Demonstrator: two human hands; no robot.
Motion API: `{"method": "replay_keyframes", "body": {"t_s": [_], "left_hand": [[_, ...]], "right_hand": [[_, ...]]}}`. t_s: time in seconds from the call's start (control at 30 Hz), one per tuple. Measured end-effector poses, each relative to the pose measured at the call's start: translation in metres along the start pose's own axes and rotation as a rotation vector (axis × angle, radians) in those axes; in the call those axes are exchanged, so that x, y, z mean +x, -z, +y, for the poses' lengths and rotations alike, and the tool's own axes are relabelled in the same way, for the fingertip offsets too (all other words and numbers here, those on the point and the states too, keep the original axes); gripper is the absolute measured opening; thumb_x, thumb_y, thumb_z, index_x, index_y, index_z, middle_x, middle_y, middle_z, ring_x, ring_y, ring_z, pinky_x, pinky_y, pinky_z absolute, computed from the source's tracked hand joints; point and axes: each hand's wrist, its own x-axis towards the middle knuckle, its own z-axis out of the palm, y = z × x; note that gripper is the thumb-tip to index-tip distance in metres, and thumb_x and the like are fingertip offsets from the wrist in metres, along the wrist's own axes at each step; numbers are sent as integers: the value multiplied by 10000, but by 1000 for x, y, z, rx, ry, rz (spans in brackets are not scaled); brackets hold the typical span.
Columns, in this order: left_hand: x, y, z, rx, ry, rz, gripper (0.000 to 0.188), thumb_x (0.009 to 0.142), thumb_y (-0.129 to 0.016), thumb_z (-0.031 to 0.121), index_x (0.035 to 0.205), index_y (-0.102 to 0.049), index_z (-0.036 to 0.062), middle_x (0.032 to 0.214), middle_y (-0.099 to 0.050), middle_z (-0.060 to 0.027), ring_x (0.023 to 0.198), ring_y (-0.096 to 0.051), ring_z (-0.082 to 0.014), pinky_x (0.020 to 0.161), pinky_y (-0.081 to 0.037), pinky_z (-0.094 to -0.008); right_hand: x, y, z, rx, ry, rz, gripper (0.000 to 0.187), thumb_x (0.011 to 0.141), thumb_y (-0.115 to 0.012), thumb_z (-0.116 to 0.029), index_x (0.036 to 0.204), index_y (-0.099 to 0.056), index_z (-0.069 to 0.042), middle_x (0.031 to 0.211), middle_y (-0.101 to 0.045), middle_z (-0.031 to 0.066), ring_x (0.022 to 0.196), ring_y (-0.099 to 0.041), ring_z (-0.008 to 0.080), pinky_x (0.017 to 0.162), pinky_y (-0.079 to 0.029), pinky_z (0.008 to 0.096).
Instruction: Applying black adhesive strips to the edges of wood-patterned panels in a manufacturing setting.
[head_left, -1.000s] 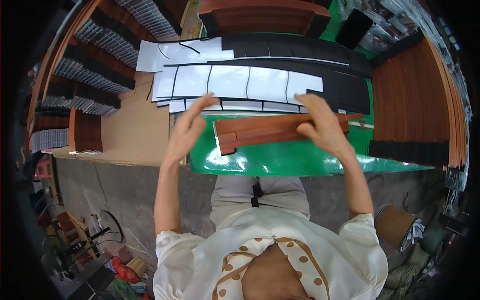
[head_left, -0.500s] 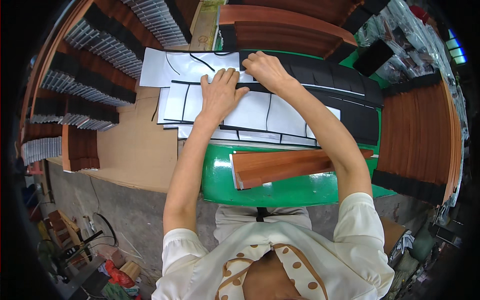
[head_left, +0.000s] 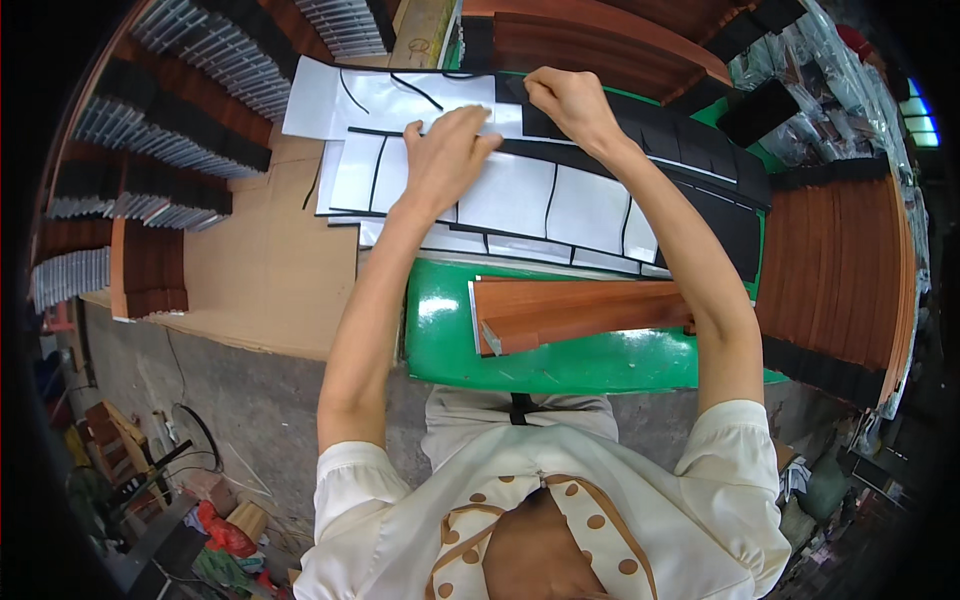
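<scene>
My right hand (head_left: pixel 578 108) is closed in a pinch at the left end of a black sheet (head_left: pixel 690 150), by the white backing paper. Its fingertips hide the exact grip. Just left of it, my left hand (head_left: pixel 447 160) hovers over or rests on the white backing sheets, fingers apart and tips slightly smeared by motion. Beneath lies a white sheet with black strips (head_left: pixel 500 190) across it. A further white sheet (head_left: pixel 320 100), with thin loose black slivers on it, lies beyond my left hand.
Reddish-brown wood-grain panels (head_left: pixel 580 312) lie on the green table (head_left: pixel 440 350) near me. Brown cardboard (head_left: pixel 270 260) covers the left side. Tall stacks of brown pieces (head_left: pixel 830 260) stand right, more stacks left and back. A dark phone-like slab (head_left: pixel 758 112) rests by plastic-wrapped goods (head_left: pixel 790 70).
My right hand has moved right and away from me, its pinch still closed. My left hand has shifted slightly, fingers lifting a little. The whole view has tilted a bit.
</scene>
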Motion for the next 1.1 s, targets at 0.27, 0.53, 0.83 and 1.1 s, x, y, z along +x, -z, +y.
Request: {"method": "replay_keyframes", "body": {"t_s": [0.27, 0.53, 0.83, 1.1], "left_hand": [[-32, 97, 86, -594, 242, -71, 238, 852, -652, 186, 942, -659, -35, 813, -662, -46, 783, -589, -86, 721, -461, -222], [-109, 122, 117, -670, 125, 36, 183, 792, -685, 134, 898, -667, -13, 801, -671, -75, 707, -619, -134, 631, -479, -254], [-156, 117, 128, -676, 56, 70, 243, 753, -711, 90, 977, -649, 20, 884, -662, -84, 773, -632, -181, 668, -492, -286], [-171, 101, 105, -540, 114, 95, 360, 749, -717, 91, 1078, -607, -3, 1083, -602, -118, 996, -583, -203, 850, -453, -314]], "right_hand": [[-84, 52, -92, -64, 421, 263, 98, 771, -630, -45, 867, -650, -47, 757, -643, 97, 637, -618, 244, 557, -493, 286], [-160, 85, -140, 439, 36, -57, 157, 788, -682, -94, 923, -677, -12, 826, -670, 96, 688, -636, 167, 596, -496, 260], [-195, 67, -160, 142, 334, 188, 263, 691, -701, -12, 949, -657, -31, 811, -617, 84, 717, -596, 225, 612, -500, 310], [-197, 52, -137, 207, 202, 94, 229, 701, -709, -43, 923, -657, -44, 839, -612, 67, 756, -586, 226, 655, -493, 334]]}}
